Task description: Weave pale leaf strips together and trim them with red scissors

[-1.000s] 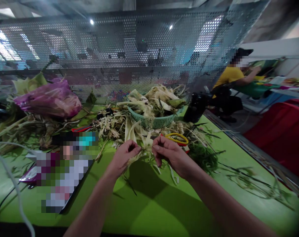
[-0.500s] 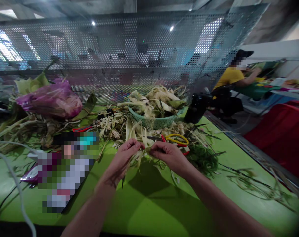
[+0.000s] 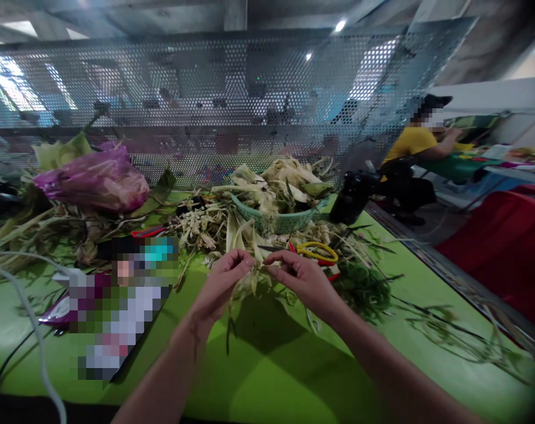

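Note:
Close together above the green table [image 3: 267,388], my left hand [image 3: 227,277] and my right hand [image 3: 300,277] meet over pale strips of dried corn husk [image 3: 251,284]. The left thumb and fingers pinch the husk piece, and strips dangle under that hand. On the other side, my right thumb and forefinger close on its end; the exact contact is small and partly hidden. Just beyond the hands lie scissors with yellow and red handles [image 3: 318,252]. A green mesh basket [image 3: 289,222] heaped with dried husks [image 3: 293,176] stands behind them.
Husk scraps [image 3: 199,227] cover the table's middle. A green tangle of fibre [image 3: 364,288] lies right, near a black camera [image 3: 351,194]. At left are a purple plastic bag [image 3: 95,179], red-handled scissors [image 3: 148,232] and a white cable [image 3: 29,324]. A person in yellow [image 3: 411,143] sits beyond.
My right forefinger has lifted and straightened somewhat, and the fingers have shifted slightly on the husk. A dark strip beneath my left hand hangs farther out. The view has tilted a little.

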### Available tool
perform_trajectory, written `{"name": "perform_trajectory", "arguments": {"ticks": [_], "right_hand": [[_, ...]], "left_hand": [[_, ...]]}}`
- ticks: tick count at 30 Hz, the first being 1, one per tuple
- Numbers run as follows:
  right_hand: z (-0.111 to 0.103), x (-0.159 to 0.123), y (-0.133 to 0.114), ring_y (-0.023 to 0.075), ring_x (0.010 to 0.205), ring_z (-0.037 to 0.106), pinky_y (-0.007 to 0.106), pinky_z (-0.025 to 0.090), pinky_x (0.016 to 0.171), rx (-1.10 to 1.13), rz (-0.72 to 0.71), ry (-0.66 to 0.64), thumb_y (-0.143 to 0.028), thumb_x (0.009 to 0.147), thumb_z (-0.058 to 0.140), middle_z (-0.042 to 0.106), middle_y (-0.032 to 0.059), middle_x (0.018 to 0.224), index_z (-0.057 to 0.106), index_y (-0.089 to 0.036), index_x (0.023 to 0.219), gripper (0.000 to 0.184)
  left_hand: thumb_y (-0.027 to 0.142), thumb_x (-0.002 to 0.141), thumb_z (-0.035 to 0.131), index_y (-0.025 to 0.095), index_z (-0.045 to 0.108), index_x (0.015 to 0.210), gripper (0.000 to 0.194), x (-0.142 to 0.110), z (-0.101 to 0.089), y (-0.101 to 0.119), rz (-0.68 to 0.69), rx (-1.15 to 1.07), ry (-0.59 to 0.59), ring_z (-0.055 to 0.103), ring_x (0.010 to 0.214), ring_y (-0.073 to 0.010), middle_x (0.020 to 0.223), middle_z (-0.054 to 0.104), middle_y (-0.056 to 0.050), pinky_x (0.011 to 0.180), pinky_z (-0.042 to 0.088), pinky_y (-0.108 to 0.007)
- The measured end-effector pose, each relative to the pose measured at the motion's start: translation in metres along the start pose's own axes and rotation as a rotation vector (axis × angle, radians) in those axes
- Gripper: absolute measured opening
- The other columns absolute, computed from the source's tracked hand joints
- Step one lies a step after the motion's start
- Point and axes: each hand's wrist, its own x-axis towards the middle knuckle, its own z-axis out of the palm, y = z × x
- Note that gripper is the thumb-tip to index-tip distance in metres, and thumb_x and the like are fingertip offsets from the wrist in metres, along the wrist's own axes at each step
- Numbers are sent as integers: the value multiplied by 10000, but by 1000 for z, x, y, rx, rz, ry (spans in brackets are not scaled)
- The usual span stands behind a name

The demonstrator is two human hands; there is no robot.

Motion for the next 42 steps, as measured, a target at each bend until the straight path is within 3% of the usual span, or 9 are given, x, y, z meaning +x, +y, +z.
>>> {"name": "perform_trajectory", "arguments": {"ticks": [4,10,13,16,19,24,29,34,42], "right_hand": [[7,-4,-2,105,532,400,217,275,488,49,8,-30,-423,826,587,466,-42,583,660,-203,1009,296],[17,-3,-3,97,552,439,204,311,496,141,32,-25,-326,778,628,552,-20,625,684,-160,824,181],[16,-2,-4,106,559,469,208,342,504,209,47,18,-309,757,646,566,-14,609,665,-154,754,156],[12,-2,-6,127,608,529,227,403,554,232,-3,70,-326,746,670,622,5,663,677,-163,750,163],[10,-3,-6,140,632,571,239,439,580,222,-83,128,-312,732,691,656,17,691,693,-172,756,142],[10,-6,-5,145,643,621,253,488,608,210,-189,96,-187,753,645,682,22,707,709,-186,805,82],[6,-6,-13,161,741,644,269,496,666,170,-198,98,-206,764,658,713,40,805,723,-199,848,107],[4,-7,-13,117,601,552,232,461,545,213,-71,135,-274,779,646,637,11,707,679,-178,841,120],[6,-9,-12,93,550,489,211,411,514,180,-65,61,-262,807,621,555,-21,649,621,-175,827,90]], "left_hand": [[412,739,652,155,571,776,272,2,3,-1,37,148,-20,431,619,-85,696,512,26,584,344,-210],[409,676,713,148,600,754,295,4,8,-7,94,228,-32,489,689,-118,710,557,2,647,377,-232],[409,688,709,164,591,829,307,2,8,-8,65,146,-29,474,655,-100,723,552,12,612,361,-217],[470,740,644,165,558,762,319,0,6,-6,-34,96,34,395,547,-72,635,492,38,526,294,-208],[518,759,605,140,591,703,382,-3,7,-6,-133,72,-65,423,570,-87,637,523,9,539,306,-220],[396,730,694,134,671,849,289,-4,9,-10,-200,-120,-203,516,705,-103,787,606,-33,651,382,-206],[275,655,775,143,642,838,262,-3,7,-14,-255,-274,-134,515,618,-67,741,594,-6,600,400,-183],[287,661,765,144,606,776,243,-1,8,-12,-234,-298,-45,498,547,-54,670,582,12,523,390,-164],[327,685,724,147,619,783,230,0,8,-9,-153,-173,109,490,521,-46,702,613,0,486,370,-159]]}}
